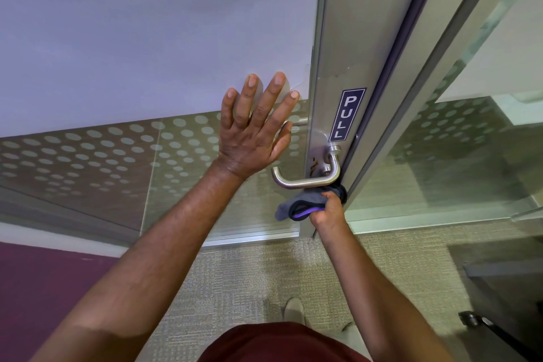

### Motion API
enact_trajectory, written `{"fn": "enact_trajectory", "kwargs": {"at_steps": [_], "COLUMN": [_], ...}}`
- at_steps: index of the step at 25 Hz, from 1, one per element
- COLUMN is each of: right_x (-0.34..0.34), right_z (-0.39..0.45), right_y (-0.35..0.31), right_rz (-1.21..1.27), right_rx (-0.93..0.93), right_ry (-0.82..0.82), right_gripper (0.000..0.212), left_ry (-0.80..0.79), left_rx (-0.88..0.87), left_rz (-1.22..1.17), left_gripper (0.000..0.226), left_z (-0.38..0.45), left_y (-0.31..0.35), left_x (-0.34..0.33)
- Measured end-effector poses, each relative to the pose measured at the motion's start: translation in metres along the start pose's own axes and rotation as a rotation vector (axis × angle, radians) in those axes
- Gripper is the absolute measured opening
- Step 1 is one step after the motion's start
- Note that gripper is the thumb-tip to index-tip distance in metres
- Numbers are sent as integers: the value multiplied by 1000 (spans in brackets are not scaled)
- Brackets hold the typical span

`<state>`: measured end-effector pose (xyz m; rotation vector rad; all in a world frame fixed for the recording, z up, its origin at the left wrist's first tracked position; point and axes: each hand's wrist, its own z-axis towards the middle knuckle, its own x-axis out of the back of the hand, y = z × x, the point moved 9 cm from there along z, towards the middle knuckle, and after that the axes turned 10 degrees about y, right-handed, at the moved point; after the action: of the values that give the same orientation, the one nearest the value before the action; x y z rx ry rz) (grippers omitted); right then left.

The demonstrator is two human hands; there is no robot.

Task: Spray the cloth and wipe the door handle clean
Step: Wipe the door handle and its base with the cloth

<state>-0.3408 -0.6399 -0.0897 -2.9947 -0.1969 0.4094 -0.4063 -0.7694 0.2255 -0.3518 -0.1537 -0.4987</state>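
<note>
A brushed-metal lever door handle (305, 181) sticks out from the aluminium door frame (338, 53), just under a blue PULL sticker (347, 114). My right hand (327, 210) grips a bunched grey cloth with a purple edge (299, 206) and holds it against the underside of the handle near its pivot. My left hand (255, 129) is flat with spread fingers, pressing on the frosted glass door panel (147, 38) left of the handle. No spray bottle is in view.
A second glass panel (458, 141) with a dotted band stands to the right of the frame. Beige carpet (249, 273) lies below, with a purple strip (44, 288) at the left. My shoe tip (293, 307) shows near the door. A dark fitting (470, 319) sits low at right.
</note>
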Motion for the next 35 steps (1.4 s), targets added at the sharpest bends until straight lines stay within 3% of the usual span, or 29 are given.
{"fn": "enact_trajectory", "kwargs": {"at_steps": [1, 5, 10, 18, 24, 28, 35], "right_x": [-2, -3, -2, 27, 24, 5, -11], "right_z": [3, 5, -13, -12, -67, -120, -156], "right_y": [0, 0, -5, -36, -75, -94, -104], "right_rz": [9, -10, -52, -410, -458, -449, -482], "right_rx": [5, 25, 102, 507, 831, 1012, 1195], "right_ry": [13, -27, -170, 20, -48, -203, -360], "right_gripper": [11, 23, 8, 16, 24, 26, 30], "left_ry": [-2, -11, -22, -32, -17, -13, -11], "left_rx": [-3, -9, 5, 8, 20, 20, 14], "left_rz": [4, 5, -4, 9, -10, -11, -32], "left_gripper": [77, 79, 73, 69, 74, 77, 80], "left_z": [0, 0, 1, 3, 2, 1, 0], "left_y": [0, 1, 0, 0, -1, -1, -1], "left_x": [0, 0, 1, 0, 0, -1, -1]}}
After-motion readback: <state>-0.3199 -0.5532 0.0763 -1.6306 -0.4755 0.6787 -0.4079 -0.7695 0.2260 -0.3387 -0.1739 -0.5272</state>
